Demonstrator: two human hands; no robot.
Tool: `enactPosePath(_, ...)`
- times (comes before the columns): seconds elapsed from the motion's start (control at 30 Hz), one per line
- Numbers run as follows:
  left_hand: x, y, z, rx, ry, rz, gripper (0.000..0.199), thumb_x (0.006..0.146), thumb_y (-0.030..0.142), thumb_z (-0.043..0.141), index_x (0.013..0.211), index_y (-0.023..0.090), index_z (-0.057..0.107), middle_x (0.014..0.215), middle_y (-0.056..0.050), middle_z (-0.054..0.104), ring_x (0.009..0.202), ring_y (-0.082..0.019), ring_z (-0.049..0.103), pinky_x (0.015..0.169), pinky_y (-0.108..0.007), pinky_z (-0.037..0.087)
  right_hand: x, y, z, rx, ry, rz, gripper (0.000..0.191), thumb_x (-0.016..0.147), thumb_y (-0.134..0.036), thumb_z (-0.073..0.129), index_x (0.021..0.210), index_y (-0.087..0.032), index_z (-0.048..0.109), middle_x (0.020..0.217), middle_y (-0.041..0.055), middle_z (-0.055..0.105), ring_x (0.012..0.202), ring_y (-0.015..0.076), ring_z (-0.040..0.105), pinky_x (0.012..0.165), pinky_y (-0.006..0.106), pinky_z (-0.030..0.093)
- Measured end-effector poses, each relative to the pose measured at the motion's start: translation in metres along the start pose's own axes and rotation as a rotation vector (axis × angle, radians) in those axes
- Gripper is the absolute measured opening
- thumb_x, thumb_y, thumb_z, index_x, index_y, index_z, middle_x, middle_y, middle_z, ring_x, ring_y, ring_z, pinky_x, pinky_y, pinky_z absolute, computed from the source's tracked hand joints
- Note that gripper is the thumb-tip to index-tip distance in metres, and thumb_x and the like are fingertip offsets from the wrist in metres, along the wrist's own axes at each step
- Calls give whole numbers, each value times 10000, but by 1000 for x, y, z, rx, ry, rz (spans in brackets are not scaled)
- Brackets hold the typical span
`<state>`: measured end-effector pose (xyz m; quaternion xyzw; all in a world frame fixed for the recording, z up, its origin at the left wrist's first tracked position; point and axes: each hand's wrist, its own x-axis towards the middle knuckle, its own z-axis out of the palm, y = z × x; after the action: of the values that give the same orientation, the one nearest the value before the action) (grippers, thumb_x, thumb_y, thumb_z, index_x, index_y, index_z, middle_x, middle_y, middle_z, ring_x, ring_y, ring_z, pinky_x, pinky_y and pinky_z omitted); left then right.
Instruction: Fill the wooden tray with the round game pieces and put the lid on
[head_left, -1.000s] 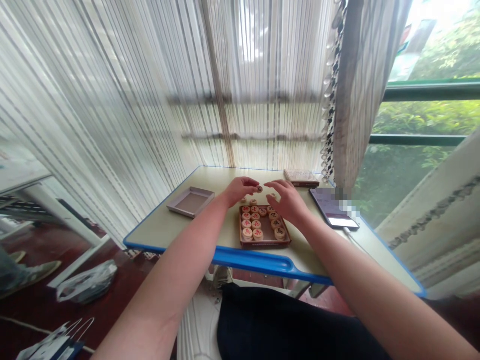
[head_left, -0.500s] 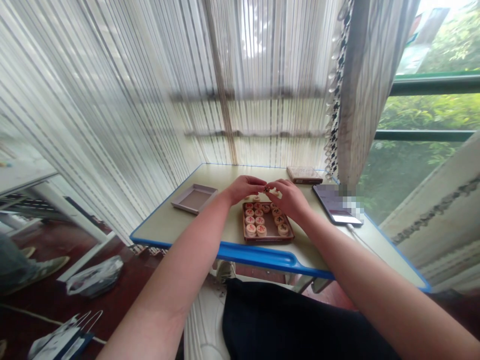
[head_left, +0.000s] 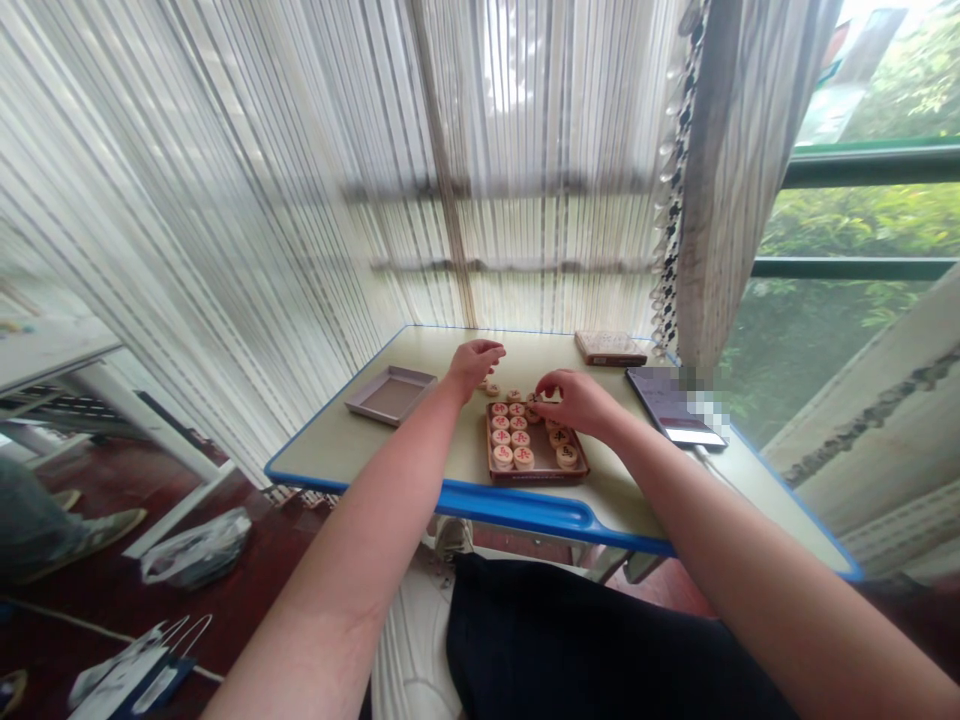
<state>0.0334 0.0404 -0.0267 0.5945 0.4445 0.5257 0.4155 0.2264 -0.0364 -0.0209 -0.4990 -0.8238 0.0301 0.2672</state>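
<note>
The open box point(head_left: 538, 478) of round game pieces sits on the worktop point(head_left: 450, 455), near its front edge. Two columns of red-marked pieces point(head_left: 520, 438) fill its left side, black-marked pieces point(head_left: 567, 456) stand along its right, and a bare strip of box floor lies between them.

The right hand point(head_left: 537, 400) has its grip closed on a small disc point(head_left: 533, 397) at the box's far row. Half a second earlier both hands met around a disc just above the far side; now the left hand point(head_left: 500, 358) has drawn off to the left and the right hand has come lower. The left hand's fingers are curled, with no piece showing; I cannot tell whether its fingertips touch.

Loose pieces point(head_left: 514, 396) lie just beyond the box's far wall, some near the left hand. The right hand covers the far right corner, hiding part of that row.

Farther out, the empty shallow tray point(head_left: 390, 395) lies to the left, a flat patterned box point(head_left: 611, 346) at the far right, and a phone point(head_left: 667, 400) with a cable to the right.
</note>
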Motion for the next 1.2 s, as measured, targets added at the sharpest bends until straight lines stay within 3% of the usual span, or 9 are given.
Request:
enactPosePath(0.13,10,-13,-5,177,106,32,298,684,318,601,896,114,649,818,-81,672,693,-139,585,572,-243,460,-1,-6,-5,-26,-88,19,210,673,-366,616,808,-211,661,764,27,648,761,180,551,656,259,410)
enactPosePath(0.33,12,-15,-13,580,174,112,276,699,268,561,913,128,663,889,-80,686,819,-160,614,759,-262,468,-2,-11,-8,-53,-156,50,254,674,-413,611,812,-210,675,756,35,659,760,187,548,646,260,405)
enactPosePath(0.43,8,-11,-15,820,126,58,265,686,252,550,894,154,682,872,-75,693,820,-182,622,764,-269,467,-1,-12,-8,-63,-167,45,254,677,-421,608,799,-209,678,741,33,655,750,185,544,636,259,398)
enactPosePath(0.57,5,-8,-16,1005,-27,-50,250,660,253,543,828,173,711,853,-87,699,844,-220,627,754,-282,470,-2,-13,-8,-76,-157,58,277,674,-441,610,812,-213,684,751,36,653,748,186,540,633,263,394)
enactPosePath(0.93,5,0,-21,1022,-169,-135,240,595,231,610,782,134,725,767,-87,699,758,-202,628,658,-240,459,0,-7,-7,-60,-123,25,268,668,-427,612,813,-209,669,731,31,629,723,179,529,634,264,379)
enactPosePath(1.2,10,-13,-27,822,-148,-75,281,557,160,689,836,137,700,797,-73,694,737,-180,631,661,-245,482,1,-1,-7,-15,20,58,216,716,-351,548,806,-195,667,745,34,620,710,168,534,638,261,382)
